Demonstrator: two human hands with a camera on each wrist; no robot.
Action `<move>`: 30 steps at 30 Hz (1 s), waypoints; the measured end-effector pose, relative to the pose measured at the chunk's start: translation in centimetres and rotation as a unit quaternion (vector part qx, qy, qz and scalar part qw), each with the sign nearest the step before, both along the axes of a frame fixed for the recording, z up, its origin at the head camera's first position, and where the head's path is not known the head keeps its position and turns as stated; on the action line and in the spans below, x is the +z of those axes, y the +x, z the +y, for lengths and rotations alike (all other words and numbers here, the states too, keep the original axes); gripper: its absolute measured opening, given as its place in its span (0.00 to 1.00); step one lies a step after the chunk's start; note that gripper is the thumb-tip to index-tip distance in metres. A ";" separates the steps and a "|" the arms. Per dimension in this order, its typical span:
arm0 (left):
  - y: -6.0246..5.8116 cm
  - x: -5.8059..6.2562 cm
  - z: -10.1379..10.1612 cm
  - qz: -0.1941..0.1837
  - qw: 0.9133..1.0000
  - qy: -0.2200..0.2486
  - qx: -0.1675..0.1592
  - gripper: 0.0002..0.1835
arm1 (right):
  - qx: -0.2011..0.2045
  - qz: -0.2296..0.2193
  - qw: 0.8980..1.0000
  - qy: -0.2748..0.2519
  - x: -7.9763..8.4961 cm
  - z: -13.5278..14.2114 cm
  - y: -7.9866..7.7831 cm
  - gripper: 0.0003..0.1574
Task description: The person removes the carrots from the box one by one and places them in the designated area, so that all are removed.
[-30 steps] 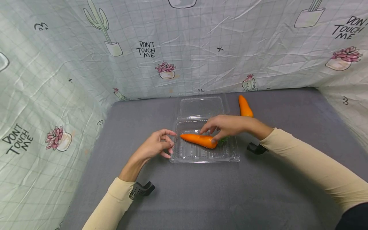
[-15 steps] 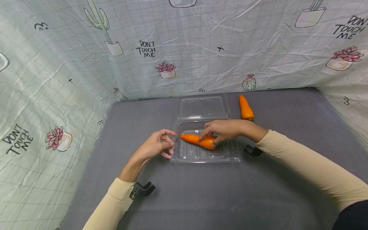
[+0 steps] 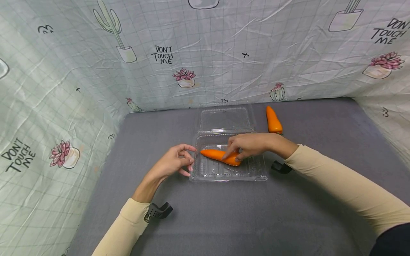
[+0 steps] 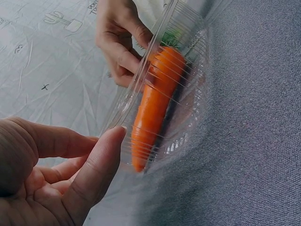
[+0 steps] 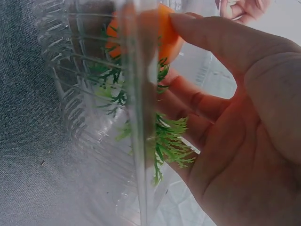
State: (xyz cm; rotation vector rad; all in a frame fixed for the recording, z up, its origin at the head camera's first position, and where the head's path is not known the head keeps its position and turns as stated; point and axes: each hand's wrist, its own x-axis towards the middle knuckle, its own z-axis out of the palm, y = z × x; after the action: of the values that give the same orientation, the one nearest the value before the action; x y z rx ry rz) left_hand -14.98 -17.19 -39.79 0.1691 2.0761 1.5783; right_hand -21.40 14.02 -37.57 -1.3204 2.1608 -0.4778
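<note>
An orange carrot [image 3: 211,154] lies slanted in the base of a clear plastic container [image 3: 228,179], its narrow end to the left. My right hand [image 3: 251,145] grips the thick end, with thumb and fingers on either side. The carrot's feathery green leaves [image 5: 171,139] show beneath that hand in the right wrist view; in the head view the hand hides them. At the container's left rim, my left hand [image 3: 174,160] pinches the edge between thumb and index finger, as the left wrist view shows. Its other fingers are loosely bent.
The container's hinged lid [image 3: 224,119] lies flung back behind the base. A second orange carrot [image 3: 273,120] rests on the grey cloth [image 3: 205,217] at the back right, beyond my right wrist. A patterned curtain [image 3: 211,53] stands along the back and sides.
My right hand has lowered toward the carrot and curled round its thick end. The carrot has shifted slightly left. More of the second carrot shows. My left hand has stayed put.
</note>
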 end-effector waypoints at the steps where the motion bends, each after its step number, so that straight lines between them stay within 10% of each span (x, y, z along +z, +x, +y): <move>1: 0.0 0.0 0.0 0.000 1.000 0.000 0.000 0.24 | 0.003 0.000 1.000 -0.001 0.0 0.0 0.0 0.26; 30: 0.0 0.0 0.1 0.005 1.000 0.000 0.002 0.24 | -0.014 0.040 0.997 0.061 -0.1 -1.0 0.1 0.33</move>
State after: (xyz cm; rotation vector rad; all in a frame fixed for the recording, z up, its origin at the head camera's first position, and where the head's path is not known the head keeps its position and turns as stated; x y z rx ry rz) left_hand -15.02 -17.12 -39.82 0.1745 2.0852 1.5839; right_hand -21.26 13.07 -37.70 -1.2640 2.2387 -0.3020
